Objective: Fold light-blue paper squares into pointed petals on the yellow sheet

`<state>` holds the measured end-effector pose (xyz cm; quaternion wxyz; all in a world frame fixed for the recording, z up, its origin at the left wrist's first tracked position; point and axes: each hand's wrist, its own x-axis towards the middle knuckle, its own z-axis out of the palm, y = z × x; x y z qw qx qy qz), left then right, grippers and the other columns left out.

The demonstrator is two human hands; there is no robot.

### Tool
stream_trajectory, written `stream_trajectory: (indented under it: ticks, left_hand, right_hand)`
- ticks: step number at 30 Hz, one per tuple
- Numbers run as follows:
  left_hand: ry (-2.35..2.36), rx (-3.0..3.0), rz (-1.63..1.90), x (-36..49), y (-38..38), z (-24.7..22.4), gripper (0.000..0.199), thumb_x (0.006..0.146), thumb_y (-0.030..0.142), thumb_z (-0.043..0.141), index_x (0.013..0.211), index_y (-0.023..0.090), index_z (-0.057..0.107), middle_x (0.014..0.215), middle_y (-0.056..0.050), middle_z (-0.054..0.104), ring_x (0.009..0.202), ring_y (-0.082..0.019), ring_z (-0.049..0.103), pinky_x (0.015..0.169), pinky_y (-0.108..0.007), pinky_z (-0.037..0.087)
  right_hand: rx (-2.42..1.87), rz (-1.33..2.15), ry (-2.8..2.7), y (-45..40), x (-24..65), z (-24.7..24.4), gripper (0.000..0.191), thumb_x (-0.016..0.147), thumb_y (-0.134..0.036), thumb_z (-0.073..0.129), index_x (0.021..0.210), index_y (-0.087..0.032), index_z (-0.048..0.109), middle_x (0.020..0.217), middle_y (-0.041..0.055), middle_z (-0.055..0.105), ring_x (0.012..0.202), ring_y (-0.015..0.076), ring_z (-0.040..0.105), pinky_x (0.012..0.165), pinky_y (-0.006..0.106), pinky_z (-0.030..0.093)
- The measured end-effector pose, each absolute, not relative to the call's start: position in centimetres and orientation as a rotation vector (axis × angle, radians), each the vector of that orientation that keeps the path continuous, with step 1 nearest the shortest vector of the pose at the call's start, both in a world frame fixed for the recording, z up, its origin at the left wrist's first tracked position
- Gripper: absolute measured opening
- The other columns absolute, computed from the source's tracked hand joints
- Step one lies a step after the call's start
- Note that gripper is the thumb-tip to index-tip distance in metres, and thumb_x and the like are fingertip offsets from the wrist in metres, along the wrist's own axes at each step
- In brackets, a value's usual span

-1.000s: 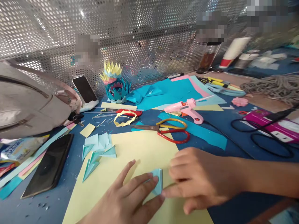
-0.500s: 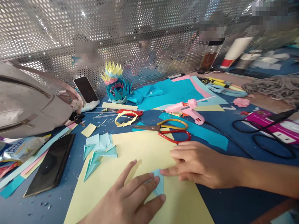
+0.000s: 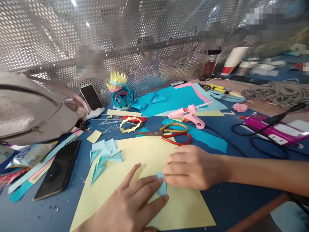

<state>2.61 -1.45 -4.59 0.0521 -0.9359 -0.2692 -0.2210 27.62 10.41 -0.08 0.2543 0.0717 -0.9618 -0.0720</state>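
A small folded piece of light-blue paper [image 3: 162,190] lies on a large pale-yellow sheet [image 3: 145,149]. My left hand [image 3: 135,199] is spread over it, fingertips pressing it flat from the left. Against its right edge, my right hand [image 3: 190,167] is closed with its fingers curled under; the fingertips are hidden, so I cannot tell whether they grip anything. Several folded light-blue paper pieces [image 3: 105,158] lie on the sheet's upper left. Just beyond the sheet's top edge are scissors [image 3: 158,132] with one yellow and one red handle loop.
A pink glue gun [image 3: 185,115] lies behind the scissors, its black cord trailing right to a magenta power strip [image 3: 272,129]. On the left are a phone [image 3: 58,170] and a bag [image 3: 36,109]. A folded-paper crown-like model [image 3: 122,96] stands at the back.
My right hand's extended index finger has curled in, and that hand now sits closed against the blue paper's edge. My left hand keeps pressing. The whole view has shifted slightly.
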Motion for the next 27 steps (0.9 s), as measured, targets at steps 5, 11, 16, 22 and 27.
stream_trajectory:
  ticks: [5, 11, 16, 22, 27]
  left_hand:
    - [-0.815, -2.862, -0.645, 2.5, -1.4, -3.9, 0.056, 0.107, 0.054, 0.026, 0.135, 0.019, 0.061, 0.131, -0.01, 0.066, 0.137, -0.022, 0.051, 0.126, -0.057, 0.012]
    - [-0.829, -2.923, -0.437, 2.2, -1.4, -1.6, 0.057, 0.102, 0.057, 0.039, 0.143, 0.02, 0.054, 0.129, -0.01, 0.066, 0.137, -0.021, 0.052, 0.126, -0.053, 0.013]
    - [-0.847, -2.922, -0.454, 2.2, -1.4, -1.7, 0.058, 0.101, 0.057, 0.04, 0.143, 0.019, 0.054, 0.119, -0.01, 0.067, 0.135, -0.021, 0.054, 0.125, -0.052, 0.017]
    - [-0.791, -2.876, -0.526, 2.3, -1.3, -2.0, 0.054, 0.101, 0.054, 0.046, 0.136, 0.016, 0.06, 0.11, -0.007, 0.071, 0.133, -0.021, 0.057, 0.126, -0.049, 0.016]
    - [-0.772, -2.847, -0.529, 2.3, -1.3, -1.6, 0.051, 0.1, 0.053, 0.052, 0.13, 0.015, 0.064, 0.109, -0.006, 0.072, 0.132, -0.021, 0.059, 0.126, -0.048, 0.016]
  right_hand:
    - [0.262, -0.212, -2.761, 11.3, 26.6, 0.3, 0.029, 0.103, -0.01, 0.043, 0.087, -0.018, 0.065, 0.083, 0.0007, 0.067, 0.077, 0.0154, 0.056, 0.062, 0.031, 0.037]
    - [0.281, -0.099, -2.952, 11.8, 25.5, 1.6, 0.022, 0.103, -0.012, 0.047, 0.09, -0.017, 0.064, 0.087, 0.0024, 0.065, 0.08, 0.0166, 0.054, 0.063, 0.031, 0.035]
    - [0.151, 0.191, -3.112, 11.9, 24.5, 2.9, 0.012, 0.097, -0.025, 0.065, 0.089, -0.016, 0.064, 0.09, 0.0031, 0.065, 0.087, 0.0173, 0.058, 0.066, 0.03, 0.037]
    - [-0.026, 0.424, -3.224, 11.9, 23.6, 3.6, 0.002, 0.093, -0.017, 0.067, 0.091, -0.015, 0.067, 0.09, 0.003, 0.067, 0.089, 0.0185, 0.061, 0.064, 0.03, 0.035]
    - [-0.17, 0.589, -3.264, 11.9, 22.9, 3.8, 0.006, 0.087, -0.014, 0.072, 0.089, -0.016, 0.067, 0.09, 0.0022, 0.068, 0.087, 0.0183, 0.062, 0.06, 0.028, 0.03]
